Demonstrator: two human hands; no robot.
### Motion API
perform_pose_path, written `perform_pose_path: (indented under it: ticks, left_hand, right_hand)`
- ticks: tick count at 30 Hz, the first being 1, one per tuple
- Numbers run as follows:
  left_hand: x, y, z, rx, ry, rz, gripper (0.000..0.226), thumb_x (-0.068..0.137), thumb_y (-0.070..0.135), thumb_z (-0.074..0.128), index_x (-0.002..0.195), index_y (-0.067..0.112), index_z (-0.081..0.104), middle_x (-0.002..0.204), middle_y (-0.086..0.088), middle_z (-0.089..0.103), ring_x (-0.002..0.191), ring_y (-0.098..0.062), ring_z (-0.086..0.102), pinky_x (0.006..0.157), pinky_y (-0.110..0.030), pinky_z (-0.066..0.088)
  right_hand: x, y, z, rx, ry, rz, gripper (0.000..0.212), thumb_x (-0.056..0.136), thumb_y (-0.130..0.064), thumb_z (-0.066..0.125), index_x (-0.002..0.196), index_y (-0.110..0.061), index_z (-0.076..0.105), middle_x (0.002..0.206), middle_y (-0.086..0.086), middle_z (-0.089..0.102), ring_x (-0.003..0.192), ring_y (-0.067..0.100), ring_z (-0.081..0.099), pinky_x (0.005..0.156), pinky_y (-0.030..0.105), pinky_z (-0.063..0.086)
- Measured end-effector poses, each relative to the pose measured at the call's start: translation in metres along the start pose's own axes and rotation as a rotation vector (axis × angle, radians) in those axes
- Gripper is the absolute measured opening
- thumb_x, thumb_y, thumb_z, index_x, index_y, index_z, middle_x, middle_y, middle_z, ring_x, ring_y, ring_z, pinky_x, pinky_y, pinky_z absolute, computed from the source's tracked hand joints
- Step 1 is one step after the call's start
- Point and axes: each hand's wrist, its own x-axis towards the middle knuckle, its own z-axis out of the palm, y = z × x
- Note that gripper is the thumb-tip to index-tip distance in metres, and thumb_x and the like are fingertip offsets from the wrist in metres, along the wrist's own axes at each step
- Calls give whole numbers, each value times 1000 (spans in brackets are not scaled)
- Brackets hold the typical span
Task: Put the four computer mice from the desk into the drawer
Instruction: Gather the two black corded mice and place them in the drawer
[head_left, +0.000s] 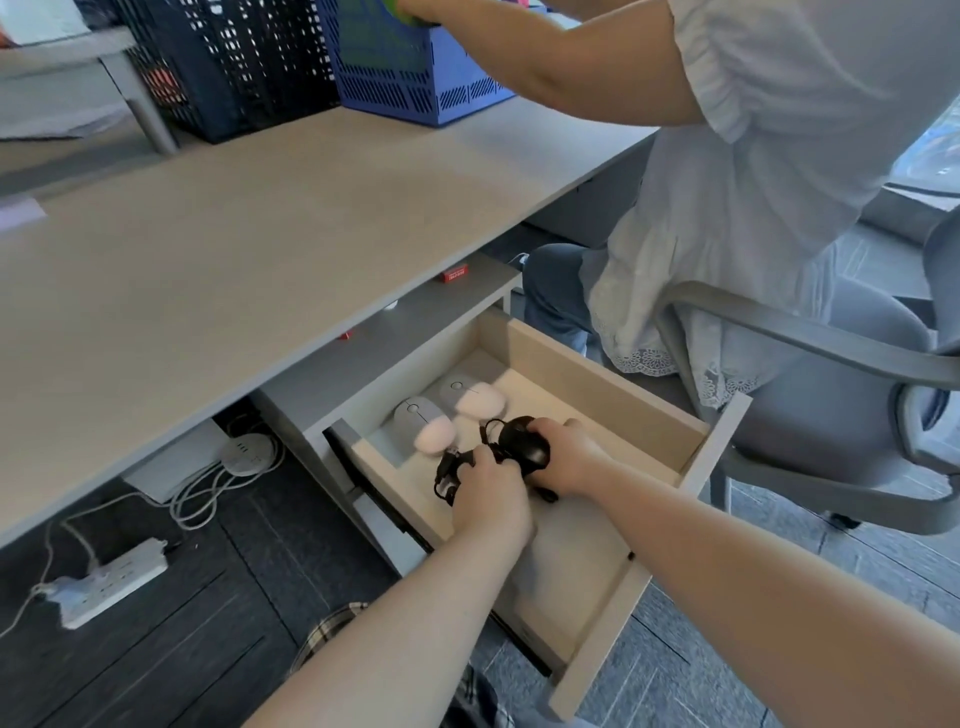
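The drawer (613, 415) under the desk (260, 234) is pulled open. Two grey-and-pink mice lie side by side at its back: one (423, 423) to the left, the other (472, 397) to the right. Both my hands are inside the drawer, just in front of them. My right hand (566, 460) is closed over a black wired mouse (527, 441). My left hand (485, 493) grips another black mouse (452, 467) with its bundled cable, mostly hidden under the fingers.
Another person in a white top sits on a grey chair (831, 415) right beside the drawer, reaching into a blue crate (415, 78) on the desk. A dark crate (234, 67) stands beside the blue one. Power strips (109, 582) and cables lie on the floor under the desk.
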Motion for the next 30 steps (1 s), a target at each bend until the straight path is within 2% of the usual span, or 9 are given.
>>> perform_pose_path:
  ticks: [3,5,10,13,18,24,30]
  left_hand:
    - [-3,5,-9,-123,-35,-65,42,84,29,54,123,12,51,132,-12,34,123,-35,36,101,-41,38]
    - [-2,8,-13,-176,-68,-96,44,84,32,53,123,12,51,132,-11,32,123,-35,35,104,-41,36]
    - [-2,9,-11,-172,-36,-109,43,85,26,56,123,10,47,135,-13,29,124,-35,34,101,-38,37]
    - [-1,10,-8,-190,-25,-112,44,84,31,58,121,9,48,136,-13,29,123,-35,34,100,-39,38]
    - [2,10,-9,-206,-12,-124,41,89,31,51,122,7,47,137,-14,30,123,-36,35,100,-39,36]
    - [1,7,-16,-160,-22,-112,44,93,32,46,128,6,44,135,-14,33,124,-37,38,100,-43,37]
    - [5,-1,-41,-54,17,-59,37,91,20,44,126,10,46,129,-12,39,120,-34,46,87,-38,41]
  right_hand:
    - [-1,1,-2,-7,16,-5,67,80,-28,67,141,-23,40,127,18,45,111,39,56,101,34,44]
    - [0,2,-3,-4,30,-16,62,83,-25,63,141,-22,41,127,18,46,110,39,57,100,32,43]
    - [1,2,-3,-11,27,-36,61,83,-23,62,140,-23,42,127,18,47,110,37,57,98,31,43]
    - [2,4,-2,-7,28,-40,61,82,-23,64,139,-24,43,127,17,47,110,37,57,97,30,43]
    - [3,5,-2,7,26,-44,61,82,-24,65,139,-23,43,128,18,47,111,37,57,99,30,42]
    - [3,4,-6,16,94,-15,49,88,-28,56,134,-17,46,128,19,54,116,37,55,96,38,47]
    - [-2,1,-21,-18,92,-19,40,92,-24,52,130,-13,52,130,14,59,119,32,55,95,36,47]
